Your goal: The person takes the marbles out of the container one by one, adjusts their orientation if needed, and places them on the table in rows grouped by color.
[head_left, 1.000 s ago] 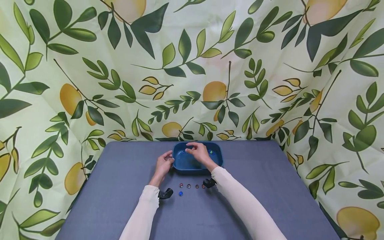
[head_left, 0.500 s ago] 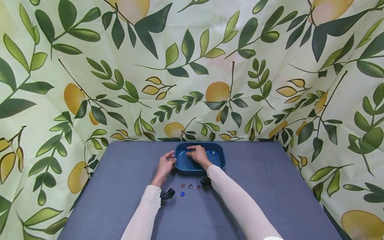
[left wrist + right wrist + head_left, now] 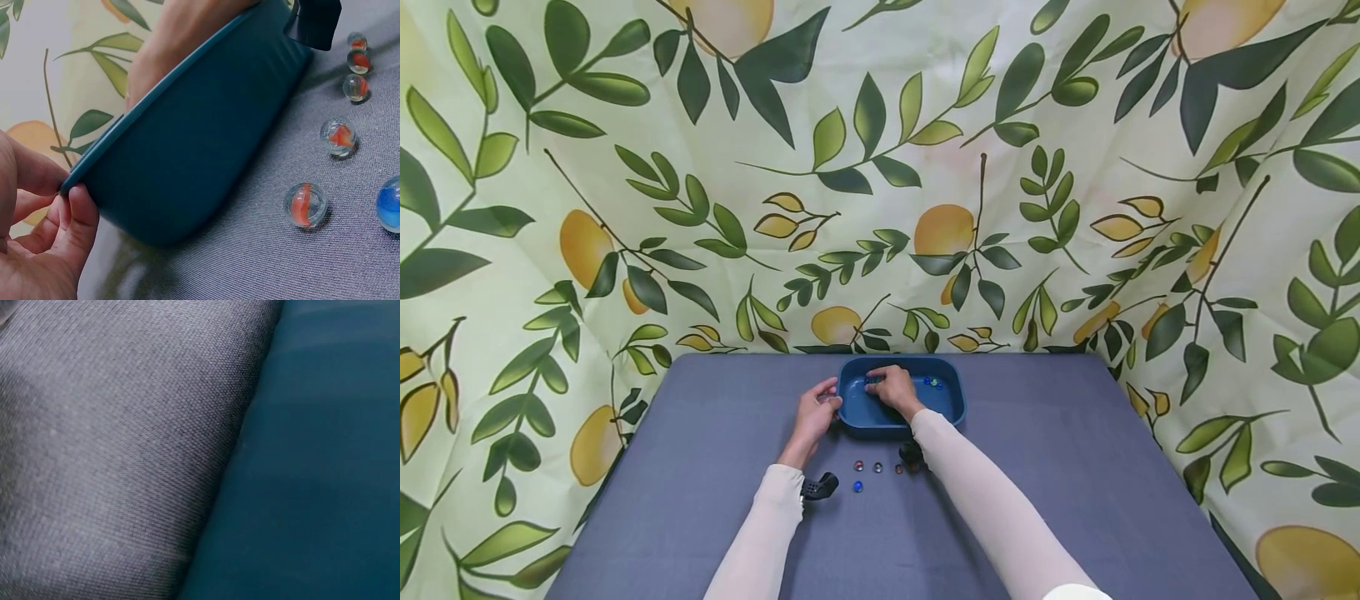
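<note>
— Where are your hands just now?

— My left hand (image 3: pixel 815 414) is at the left end of the blue tub (image 3: pixel 951 407). I pinch its rim there between thumb and curled fingers (image 3: pixel 74 220), which the left wrist view shows plainly. My right hand (image 3: pixel 894 388) is down inside the tub, toward its back left part, fingers bent over the bottom.

— Is the right hand holding anything?

— I cannot tell. From above the fingers hide whatever is under them, and the right wrist view shows only the grey cloth (image 3: pixel 112 450) beside the tub's blue wall.

— And where does the tub stand?

— At the far middle of the grey table (image 3: pixel 1075 500), close to the leaf-and-lemon backdrop (image 3: pixel 880 167). A few small marbles (image 3: pixel 933 382) lie in its right half, near my right hand but apart from it.

— What else is about?

— A row of clear marbles with orange cores (image 3: pixel 305 204) lies on the cloth just in front of the tub, between my two forearms, and a blue marble (image 3: pixel 857 486) sits a little nearer to me than the row. None of them touches the tub.
</note>
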The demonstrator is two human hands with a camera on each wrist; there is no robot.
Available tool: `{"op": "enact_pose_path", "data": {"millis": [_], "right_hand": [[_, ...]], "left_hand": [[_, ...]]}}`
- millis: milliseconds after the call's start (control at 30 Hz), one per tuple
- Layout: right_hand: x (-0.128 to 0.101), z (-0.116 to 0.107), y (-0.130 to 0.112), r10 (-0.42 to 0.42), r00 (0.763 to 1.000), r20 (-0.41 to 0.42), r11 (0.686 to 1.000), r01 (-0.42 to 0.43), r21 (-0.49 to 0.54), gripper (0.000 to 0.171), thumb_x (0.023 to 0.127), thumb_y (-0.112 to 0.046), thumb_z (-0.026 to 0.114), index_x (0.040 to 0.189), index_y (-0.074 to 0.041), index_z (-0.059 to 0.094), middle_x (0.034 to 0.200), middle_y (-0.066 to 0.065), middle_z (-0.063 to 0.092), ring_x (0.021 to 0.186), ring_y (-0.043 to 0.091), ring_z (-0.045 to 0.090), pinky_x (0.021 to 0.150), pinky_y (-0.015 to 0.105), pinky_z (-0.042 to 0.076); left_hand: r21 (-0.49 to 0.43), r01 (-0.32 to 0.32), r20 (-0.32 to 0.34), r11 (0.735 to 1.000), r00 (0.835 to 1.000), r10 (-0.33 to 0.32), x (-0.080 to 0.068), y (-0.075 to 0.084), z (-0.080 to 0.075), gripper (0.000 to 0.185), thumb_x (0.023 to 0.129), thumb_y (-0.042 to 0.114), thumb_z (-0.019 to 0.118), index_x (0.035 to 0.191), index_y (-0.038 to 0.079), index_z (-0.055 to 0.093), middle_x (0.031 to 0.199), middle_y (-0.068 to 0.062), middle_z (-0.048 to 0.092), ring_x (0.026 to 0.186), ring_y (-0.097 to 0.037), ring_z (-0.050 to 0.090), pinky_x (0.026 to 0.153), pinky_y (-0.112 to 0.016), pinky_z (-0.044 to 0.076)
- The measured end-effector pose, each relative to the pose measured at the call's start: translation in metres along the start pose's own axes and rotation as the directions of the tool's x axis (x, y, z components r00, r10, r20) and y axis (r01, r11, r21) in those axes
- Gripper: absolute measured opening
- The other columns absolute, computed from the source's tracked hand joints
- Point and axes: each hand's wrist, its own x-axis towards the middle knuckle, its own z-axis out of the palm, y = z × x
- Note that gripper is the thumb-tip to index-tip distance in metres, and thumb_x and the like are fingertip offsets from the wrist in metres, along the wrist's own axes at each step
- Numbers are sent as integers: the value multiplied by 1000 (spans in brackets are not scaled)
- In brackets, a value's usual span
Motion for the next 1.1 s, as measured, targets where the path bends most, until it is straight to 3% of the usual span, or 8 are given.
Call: {"op": "enact_pose_path", "data": {"millis": [467,800,967,1100], "right_hand": [[-1,6,-1,-26,999,-47,995,21,-98,21,88,-27,73,106,-18,77,115,7,72,103,26,67,91,43,52],[-3,0,1,-33,996,-81,999,33,9,16,86,-27,75,98,-18,79,108,5,74,92,20,64,83,37,52],[-5,-7,1,-47,994,-95,997,53,59,17,86,-28,75,99,-18,79,86,2,74,75,16,62,70,29,50],[-8,-12,0,-58,992,-113,990,72,119,17,86,-27,76,98,-16,79,66,-1,65,60,13,54,57,25,41]], "left_hand": [[22,-4,4,1000,1000,4,-3,1,-1,49,87,-2,57,136,-2,54,116,-20,55,78,-12,56,60,-25,49],[34,1,4,999,1000,-1,-5,1,1,48,89,-1,57,136,0,55,117,-19,56,80,-14,57,62,-27,51],[34,-5,-4,999,1000,6,-4,2,2,48,88,-2,57,136,-1,55,116,-18,55,77,-10,56,60,-25,49],[40,8,-13,999,1000,-7,-5,2,2,49,88,-2,57,137,1,55,116,-16,55,78,-10,55,61,-25,49]]}}
